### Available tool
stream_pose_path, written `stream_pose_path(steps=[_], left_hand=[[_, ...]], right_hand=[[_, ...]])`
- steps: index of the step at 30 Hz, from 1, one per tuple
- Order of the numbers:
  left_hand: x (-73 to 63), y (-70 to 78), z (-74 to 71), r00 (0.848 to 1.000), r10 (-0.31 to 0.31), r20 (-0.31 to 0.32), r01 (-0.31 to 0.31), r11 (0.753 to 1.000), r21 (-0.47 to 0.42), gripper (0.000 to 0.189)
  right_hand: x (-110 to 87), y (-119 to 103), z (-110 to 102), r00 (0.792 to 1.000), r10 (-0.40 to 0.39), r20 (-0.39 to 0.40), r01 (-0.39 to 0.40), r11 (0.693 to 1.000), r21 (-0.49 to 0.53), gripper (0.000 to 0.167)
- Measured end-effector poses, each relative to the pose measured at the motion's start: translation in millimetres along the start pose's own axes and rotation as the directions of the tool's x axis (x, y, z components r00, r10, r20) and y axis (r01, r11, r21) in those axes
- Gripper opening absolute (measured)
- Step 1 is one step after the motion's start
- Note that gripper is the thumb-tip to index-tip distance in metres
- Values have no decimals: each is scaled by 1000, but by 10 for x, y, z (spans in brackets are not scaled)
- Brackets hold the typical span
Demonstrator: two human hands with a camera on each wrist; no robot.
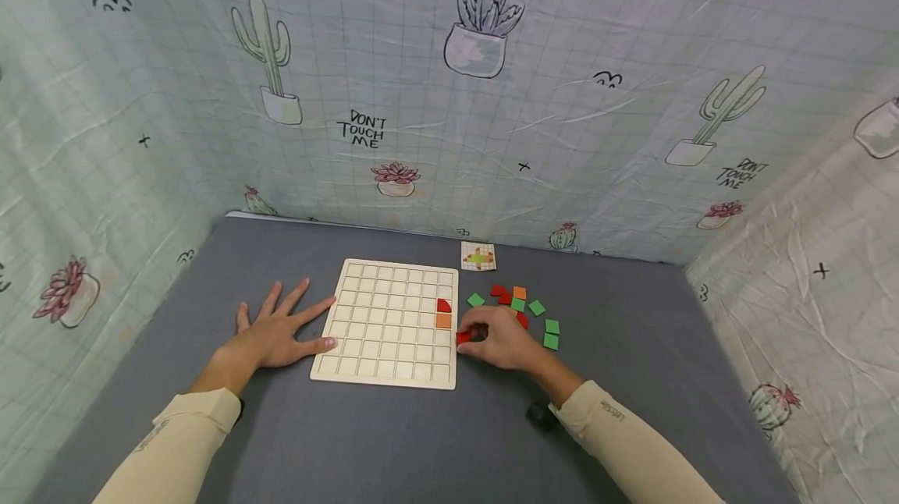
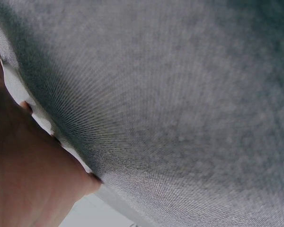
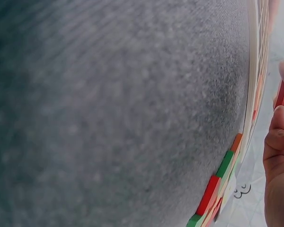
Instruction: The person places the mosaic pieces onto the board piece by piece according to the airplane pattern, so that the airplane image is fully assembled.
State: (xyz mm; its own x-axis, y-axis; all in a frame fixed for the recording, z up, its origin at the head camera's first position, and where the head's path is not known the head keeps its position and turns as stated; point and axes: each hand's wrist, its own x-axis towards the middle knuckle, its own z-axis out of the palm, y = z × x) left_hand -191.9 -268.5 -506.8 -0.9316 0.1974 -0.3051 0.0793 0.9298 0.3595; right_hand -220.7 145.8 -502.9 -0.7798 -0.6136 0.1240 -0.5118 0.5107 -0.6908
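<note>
A pale wooden grid board (image 1: 393,315) lies on the grey table. In its right part sit a red quarter-round tile (image 1: 444,306) and, just below, an orange square tile (image 1: 443,321). My left hand (image 1: 277,332) lies with fingers spread, its thumb and index fingertip at the board's left edge. Just off the right edge, my right hand (image 1: 500,338) pinches a red tile (image 1: 463,338) between thumb and fingers; the fingers partly hide its outline. In the right wrist view that red tile (image 3: 280,94) shows edge-on between the fingertips.
Right of the board lie several loose tiles: green squares (image 1: 551,327), red pieces (image 1: 498,290) and an orange square (image 1: 520,292), some partly behind the right hand. A small pattern card (image 1: 478,256) lies beyond the board's far right corner. A printed cloth (image 1: 421,98) hangs behind the table.
</note>
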Motion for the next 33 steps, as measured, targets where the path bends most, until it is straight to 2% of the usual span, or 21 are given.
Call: stream_pose_path(steps=[18, 33], left_hand=[[-1, 8, -1, 1000, 4, -8, -4, 1000, 4, 92], [-1, -3, 17, 1000, -2, -10, 3, 1000, 10, 94]], right_hand=[[97, -56, 97, 1000, 1, 15, -1, 1000, 21, 19], [180, -46, 190, 998, 47, 42, -47, 999, 0, 19]])
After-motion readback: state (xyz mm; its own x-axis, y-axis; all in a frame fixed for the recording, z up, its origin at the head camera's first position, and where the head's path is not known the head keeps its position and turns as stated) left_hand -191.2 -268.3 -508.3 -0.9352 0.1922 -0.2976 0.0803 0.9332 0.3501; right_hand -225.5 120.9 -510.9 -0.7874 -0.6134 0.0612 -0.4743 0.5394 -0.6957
